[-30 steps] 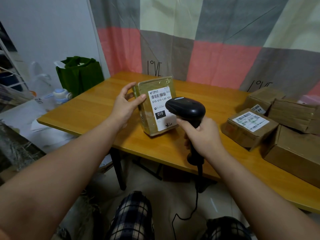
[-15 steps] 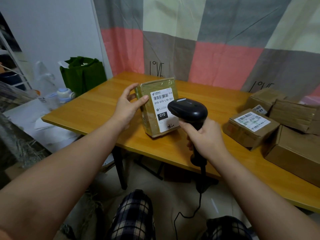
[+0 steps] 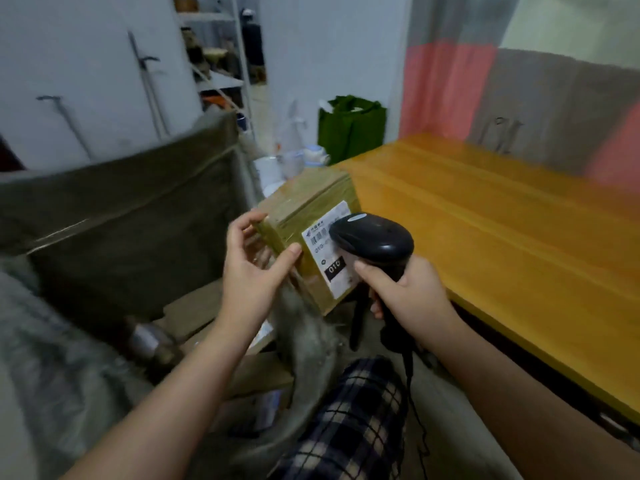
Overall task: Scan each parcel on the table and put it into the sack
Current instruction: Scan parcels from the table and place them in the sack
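Observation:
My left hand grips a taped cardboard parcel with a white label marked 010, held in the air off the table's left end. My right hand holds a black barcode scanner whose head partly covers the label. Below the parcel gapes the grey woven sack, its rim just under my left hand. Inside it lie other cardboard parcels. The orange wooden table stretches away on the right.
A green bag stands by the white wall past the table's end. Plastic bottles sit near it. A dark olive sheet hangs behind the sack. A metal shelf is further back. My checked trouser leg is below.
The parcel has left the tabletop and moved left over the sack's mouth in my left hand. My view has swung left, so the other parcels on the table are out of sight.

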Tool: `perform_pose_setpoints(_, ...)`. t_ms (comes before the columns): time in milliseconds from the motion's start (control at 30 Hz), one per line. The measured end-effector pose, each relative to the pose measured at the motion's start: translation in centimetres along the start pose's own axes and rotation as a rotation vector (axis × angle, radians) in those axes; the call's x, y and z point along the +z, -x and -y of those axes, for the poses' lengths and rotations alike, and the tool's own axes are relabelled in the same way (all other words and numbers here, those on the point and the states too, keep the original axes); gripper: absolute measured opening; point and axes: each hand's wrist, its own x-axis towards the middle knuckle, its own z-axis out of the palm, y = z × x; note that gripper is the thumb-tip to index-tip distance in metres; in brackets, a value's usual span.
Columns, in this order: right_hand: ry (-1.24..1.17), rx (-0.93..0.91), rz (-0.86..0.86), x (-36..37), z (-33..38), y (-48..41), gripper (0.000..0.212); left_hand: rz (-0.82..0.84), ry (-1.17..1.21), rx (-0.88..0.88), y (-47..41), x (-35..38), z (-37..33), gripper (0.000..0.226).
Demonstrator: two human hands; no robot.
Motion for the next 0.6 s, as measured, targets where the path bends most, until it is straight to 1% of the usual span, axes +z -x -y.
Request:
perform_pose_setpoints(67,-0.013,-0.029,0.090,3.6,0.4,-0.4,0.026,-0.120,-0.154,0.043,1.0,-4.9,0.6,0.055)
perform_pose_setpoints(133,0.026,-0.043,0.153,6.3,0.5,-0.8,0.013,-0.210,-0.329,0.079,1.3,-8.3,1.2,0.057)
perform_pose_setpoints(167,0.061,-0.053,0.175,7.6,0.6,-1.2,0.010,-0.230,-0.421,0.093,1.1,-9.9,1.7,0.057)
perform_pose_setpoints(200,0.081,-0.064,0.182,8.9,0.7,-1.6,0.011,-0.221,-0.503,0.087,0.7,-11.1,2.2,0.057)
perform_pose_setpoints(300,0.068,-0.064,0.201,12.2,0.8,-2.8,0.013,-0.120,-0.757,-0.003,-1.1,-14.1,4.4,0.057)
perform_pose_setpoints(400,0.057,-0.014,0.192,14.7,0.0,-3.8,0.016,-0.032,-1.017,-0.007,-3.1,-15.8,6.8,0.065)
perform_pose_setpoints(500,0.065,0.023,0.168,16.1,-0.8,-4.5,0.017,0.067,-1.105,0.054,-5.7,-15.4,9.1,0.073)
perform_pose_setpoints(600,0.102,0.061,0.160,16.7,-1.6,-5.2,0.016,0.217,-1.177,0.081,-7.8,-13.5,11.6,0.068)
